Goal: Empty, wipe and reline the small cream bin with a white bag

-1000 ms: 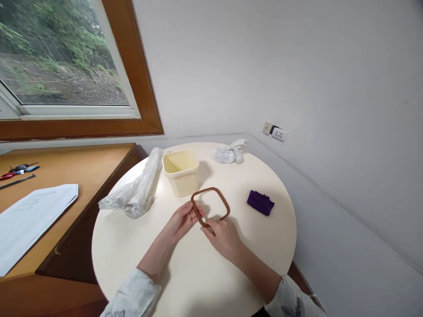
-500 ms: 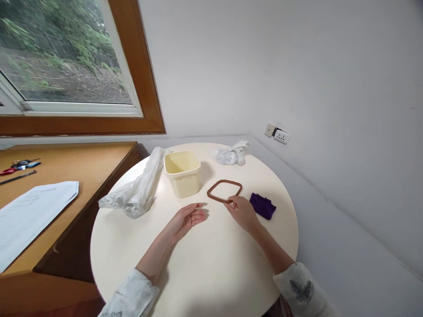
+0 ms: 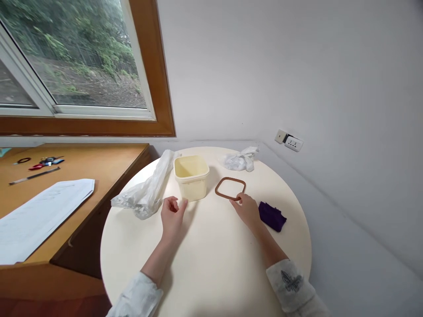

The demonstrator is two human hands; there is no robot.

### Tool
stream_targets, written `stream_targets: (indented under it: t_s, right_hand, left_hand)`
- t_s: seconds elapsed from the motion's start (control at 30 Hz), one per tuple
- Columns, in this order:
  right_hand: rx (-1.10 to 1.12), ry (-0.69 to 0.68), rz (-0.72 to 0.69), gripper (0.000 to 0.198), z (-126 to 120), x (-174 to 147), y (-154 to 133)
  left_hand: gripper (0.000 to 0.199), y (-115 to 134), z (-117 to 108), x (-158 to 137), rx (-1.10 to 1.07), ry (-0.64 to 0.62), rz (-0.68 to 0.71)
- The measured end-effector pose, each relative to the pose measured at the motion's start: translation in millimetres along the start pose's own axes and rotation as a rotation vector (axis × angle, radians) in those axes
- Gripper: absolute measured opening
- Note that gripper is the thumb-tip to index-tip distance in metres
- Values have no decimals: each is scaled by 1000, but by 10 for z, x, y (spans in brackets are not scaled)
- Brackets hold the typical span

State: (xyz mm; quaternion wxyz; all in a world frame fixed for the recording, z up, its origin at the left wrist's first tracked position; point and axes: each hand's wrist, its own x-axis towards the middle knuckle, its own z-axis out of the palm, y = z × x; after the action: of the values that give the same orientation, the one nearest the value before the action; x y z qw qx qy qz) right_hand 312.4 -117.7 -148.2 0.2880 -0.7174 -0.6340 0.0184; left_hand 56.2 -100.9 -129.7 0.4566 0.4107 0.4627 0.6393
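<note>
My right hand (image 3: 248,212) pinches the near edge of a brown, rounded-square ring (image 3: 225,196) between thumb and fingers. The ring looks slightly raised over the round table, though I cannot tell whether its far side touches. Just left of the ring stands a cream, square-mouthed plastic bin (image 3: 192,187), upright and open at the top. My left hand (image 3: 172,220) is beside the bin's front left corner, thumb apart from its half-curled fingers, holding nothing. A folded dark purple cloth (image 3: 272,216) lies right of my right hand.
A crumpled clear plastic bag (image 3: 148,189) lies left of the bin, and a knotted bag (image 3: 241,159) sits behind the ring. The round white table (image 3: 211,264) adjoins a wooden desk (image 3: 99,160) carrying paper (image 3: 49,211), keys (image 3: 48,162) and a pen (image 3: 35,176).
My left hand has moved up and left toward the bin, turning and curling its fingers. My right hand keeps hold of the ring, which has shifted little. The view has turned slightly left.
</note>
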Motion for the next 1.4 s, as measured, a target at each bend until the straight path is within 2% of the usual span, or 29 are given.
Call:
stream_targets:
  t_s: [0.1, 0.17, 0.3, 0.47, 0.6, 0.87, 1.13, 1.3, 1.4]
  right_hand:
    - [-9, -19, 4, 18, 24, -9, 52]
    - [-5, -41, -5, 14, 37, -18, 75]
    - [11, -85, -23, 10, 59, -33, 92]
    - [3, -93, 7, 16, 82, -21, 106]
    - [-23, -95, 44, 17, 99, -7, 124]
    - [-118, -129, 54, 22, 185, 41, 152]
    - [-200, -89, 32, 26, 212, 93, 130]
    - [-227, -39, 7, 33, 198, 44, 57]
    - [-233, 1, -17, 36, 200, 15, 27]
  left_hand:
    - [59, -40, -5, 68, 215, 51, 121]
    - [77, -93, 1, 126, 336, 54, 130]
    - [93, -209, 9, 277, 355, -4, 115]
    - [92, -256, 20, 443, 275, -142, 141]
    - [87, -223, 33, 504, 140, -161, 83]
    - [76, -159, 19, 551, 78, -216, 28]
    - [60, -164, -27, 582, 134, -243, 56]
    - [66, -212, -39, 583, 176, -259, 97]
    - [70, -268, -65, 588, 251, -215, 142]
